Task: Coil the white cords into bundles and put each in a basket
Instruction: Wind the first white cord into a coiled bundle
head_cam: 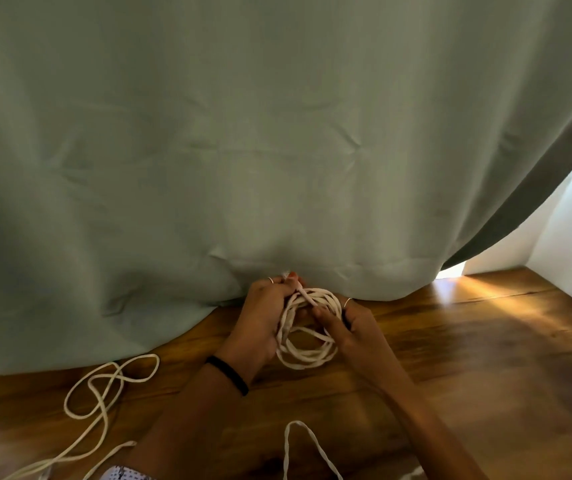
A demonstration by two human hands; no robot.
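Observation:
A coiled bundle of white cord (307,355) hangs between both my hands just above the wooden floor (450,358). My left hand (260,320) grips the bundle's left side and pinches its top end. My right hand (350,327) holds the right side, fingers curled through the loops. A loose white cord (104,386) lies in open loops on the floor at the lower left. Another loose cord loop (298,441) lies near the bottom centre. No basket is in view.
A large pale green curtain (243,150) hangs right behind my hands and fills most of the view. A white wall corner (568,220) shows at the right, with sunlight on the floor below it.

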